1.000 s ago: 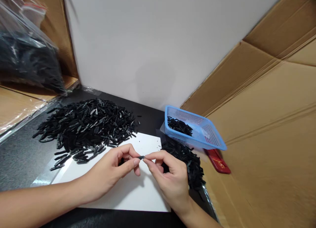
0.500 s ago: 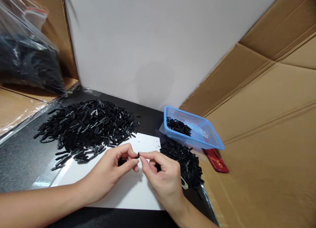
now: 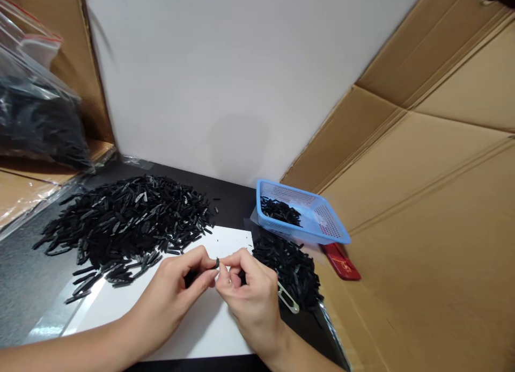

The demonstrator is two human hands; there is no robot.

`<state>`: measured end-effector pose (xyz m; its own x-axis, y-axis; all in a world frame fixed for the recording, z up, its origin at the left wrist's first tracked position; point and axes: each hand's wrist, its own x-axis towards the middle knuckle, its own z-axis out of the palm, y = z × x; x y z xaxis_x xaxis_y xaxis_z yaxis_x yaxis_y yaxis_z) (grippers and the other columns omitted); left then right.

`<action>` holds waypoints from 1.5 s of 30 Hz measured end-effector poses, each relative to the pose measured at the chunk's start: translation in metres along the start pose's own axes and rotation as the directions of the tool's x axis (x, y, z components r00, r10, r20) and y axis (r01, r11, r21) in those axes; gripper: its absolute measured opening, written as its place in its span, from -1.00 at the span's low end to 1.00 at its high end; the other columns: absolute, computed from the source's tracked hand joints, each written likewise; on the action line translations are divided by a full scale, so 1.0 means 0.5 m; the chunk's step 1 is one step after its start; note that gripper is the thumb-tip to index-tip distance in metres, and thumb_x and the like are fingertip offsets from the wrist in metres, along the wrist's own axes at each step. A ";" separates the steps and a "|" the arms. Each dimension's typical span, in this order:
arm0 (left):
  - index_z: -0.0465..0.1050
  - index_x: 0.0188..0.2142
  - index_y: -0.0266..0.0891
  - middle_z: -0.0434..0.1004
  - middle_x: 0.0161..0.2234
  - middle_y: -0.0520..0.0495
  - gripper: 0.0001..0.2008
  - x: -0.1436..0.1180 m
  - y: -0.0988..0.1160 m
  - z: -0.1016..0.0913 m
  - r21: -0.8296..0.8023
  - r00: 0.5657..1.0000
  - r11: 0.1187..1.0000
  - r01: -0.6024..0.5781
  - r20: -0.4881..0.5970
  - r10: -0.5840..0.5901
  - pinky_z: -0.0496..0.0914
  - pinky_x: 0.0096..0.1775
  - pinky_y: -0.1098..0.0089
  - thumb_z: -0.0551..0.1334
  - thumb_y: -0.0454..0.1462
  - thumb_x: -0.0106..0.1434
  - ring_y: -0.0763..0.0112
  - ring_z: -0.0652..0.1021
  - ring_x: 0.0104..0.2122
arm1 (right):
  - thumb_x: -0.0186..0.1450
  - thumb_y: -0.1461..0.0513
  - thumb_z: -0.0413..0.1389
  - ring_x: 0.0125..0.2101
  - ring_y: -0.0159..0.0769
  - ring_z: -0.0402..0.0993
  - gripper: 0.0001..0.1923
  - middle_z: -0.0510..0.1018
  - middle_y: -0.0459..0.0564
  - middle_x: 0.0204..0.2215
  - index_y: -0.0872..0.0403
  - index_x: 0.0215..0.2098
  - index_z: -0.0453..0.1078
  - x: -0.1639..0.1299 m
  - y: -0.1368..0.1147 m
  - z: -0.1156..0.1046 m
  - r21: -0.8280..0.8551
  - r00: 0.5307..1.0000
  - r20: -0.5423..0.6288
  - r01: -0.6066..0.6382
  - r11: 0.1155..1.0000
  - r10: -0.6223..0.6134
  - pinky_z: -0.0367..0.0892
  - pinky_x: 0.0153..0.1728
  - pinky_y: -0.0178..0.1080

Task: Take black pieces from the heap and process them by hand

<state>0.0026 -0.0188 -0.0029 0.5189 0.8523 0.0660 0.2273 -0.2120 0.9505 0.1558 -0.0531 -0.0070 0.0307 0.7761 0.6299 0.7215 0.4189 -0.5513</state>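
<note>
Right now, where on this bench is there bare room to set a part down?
Bare patches: the white sheet near its front edge, below both hands, and the dark tabletop left of the big black pile. Crowded: the right side, where the small pile, the blue basket and the red object sit close together. The left hand and right hand pinch one small black piece.

To your left, a big heap of black plastic strips [image 3: 124, 221] spreads over the dark tabletop [image 3: 24, 275]. Behind it, a clear bag [image 3: 36, 119] of more black pieces leans on cardboard. On your right, a blue mesh basket [image 3: 317, 221] holds a few strips, a red flat item [image 3: 341, 262] just beside it.
</note>
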 end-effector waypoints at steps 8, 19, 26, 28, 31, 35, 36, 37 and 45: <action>0.35 -0.41 -0.19 0.44 -0.52 0.10 -0.79 0.006 0.006 -0.001 -0.289 0.988 0.945 0.150 0.074 -0.134 0.14 -0.42 0.42 0.21 -0.13 0.27 0.46 0.29 -0.51 | 0.21 0.34 0.08 -0.69 -0.48 0.20 -0.89 0.21 -0.24 -0.69 0.15 -0.45 0.42 0.012 0.015 -0.019 0.074 0.994 0.008 -0.113 0.991 0.112 0.17 -0.62 -0.42; 0.36 -0.41 -0.20 0.42 -0.53 0.11 -0.77 0.007 0.007 -0.008 -0.306 0.984 0.936 0.176 0.073 -0.161 0.11 -0.45 0.43 0.20 -0.11 0.29 0.48 0.25 -0.54 | 0.33 0.28 0.08 -0.63 -0.41 0.25 -0.82 0.38 -0.18 -0.63 0.09 -0.19 0.53 0.014 0.040 -0.038 0.176 0.984 0.152 -0.115 0.978 0.089 0.21 -0.57 -0.36; 0.38 -0.46 -0.22 0.39 -0.55 0.11 -0.70 0.007 0.010 -0.007 -0.319 0.983 0.931 0.177 0.093 -0.155 0.08 -0.50 0.45 0.21 -0.06 0.26 0.51 0.21 -0.57 | 0.30 0.29 0.14 -0.59 -0.38 0.34 -0.84 0.59 -0.06 -0.52 0.08 -0.26 0.59 0.010 0.033 -0.036 0.281 0.972 0.219 -0.142 0.949 0.080 0.26 -0.53 -0.33; 0.37 -0.47 -0.22 0.35 -0.61 0.12 -0.64 0.007 0.008 -0.005 -0.352 0.972 0.907 0.230 0.128 -0.197 0.02 -0.55 0.45 0.17 0.01 0.26 0.52 0.16 -0.62 | 0.29 0.24 0.16 -0.61 -0.39 0.28 -0.86 0.46 -0.14 -0.63 0.09 -0.32 0.58 0.010 0.032 -0.036 0.306 0.954 0.237 -0.254 0.918 0.185 0.21 -0.55 -0.34; 0.36 -0.40 -0.18 0.18 -0.74 0.20 -0.58 0.005 0.006 -0.003 -0.380 0.946 0.867 0.323 0.154 -0.285 -0.05 -0.58 0.44 0.05 0.10 0.29 0.50 0.06 -0.68 | 0.28 0.17 0.16 -0.60 -0.41 0.24 -0.81 0.33 -0.19 -0.66 0.11 -0.42 0.50 0.014 0.030 -0.036 0.373 0.907 0.269 -0.408 0.833 0.324 0.20 -0.53 -0.34; 0.32 -0.40 -0.18 0.08 -0.65 0.21 -0.77 0.003 0.010 -0.007 -0.404 0.926 0.834 0.377 0.146 -0.348 -0.03 -0.53 0.44 0.14 -0.09 0.26 0.49 0.08 -0.60 | 0.25 0.11 0.17 -0.62 -0.44 0.15 -0.76 0.25 -0.23 -0.66 0.10 -0.48 0.40 0.018 0.030 -0.036 0.453 0.858 0.304 -0.513 0.729 0.415 0.15 -0.54 -0.35; 0.32 -0.38 -0.17 0.11 -0.59 0.19 -0.88 0.002 0.010 -0.008 -0.429 0.920 0.814 0.392 0.165 -0.356 0.00 -0.51 0.45 0.17 -0.19 0.21 0.49 0.10 -0.57 | 0.24 0.10 0.18 -0.62 -0.44 0.13 -0.75 0.24 -0.23 -0.65 0.10 -0.49 0.39 0.017 0.030 -0.036 0.465 0.850 0.311 -0.527 0.712 0.426 0.13 -0.55 -0.35; 0.32 -0.34 -0.17 0.15 -0.55 0.17 -0.94 0.002 0.010 -0.008 -0.456 0.913 0.791 0.408 0.188 -0.362 0.04 -0.48 0.45 0.17 -0.29 0.14 0.48 0.13 -0.54 | 0.23 0.09 0.19 -0.63 -0.45 0.12 -0.74 0.23 -0.23 -0.65 0.09 -0.49 0.38 0.017 0.030 -0.036 0.472 0.843 0.316 -0.538 0.698 0.436 0.12 -0.56 -0.35; 0.38 -0.24 -0.23 0.41 -0.35 0.03 -0.87 0.006 -0.008 0.001 -0.508 0.897 0.740 0.441 0.258 -0.358 0.15 -0.31 0.37 0.16 -0.34 0.18 0.42 0.29 -0.39 | 0.24 0.09 0.18 -0.63 -0.45 0.09 -0.75 0.21 -0.23 -0.65 0.10 -0.46 0.41 0.014 0.033 -0.039 0.491 0.838 0.313 -0.546 0.679 0.448 0.09 -0.57 -0.34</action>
<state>0.0036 -0.0157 -0.0067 0.5965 0.7177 -0.3594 -0.0219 0.4621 0.8865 0.1816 -0.0501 -0.0011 0.1328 0.9851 0.1096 0.1330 0.0919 -0.9868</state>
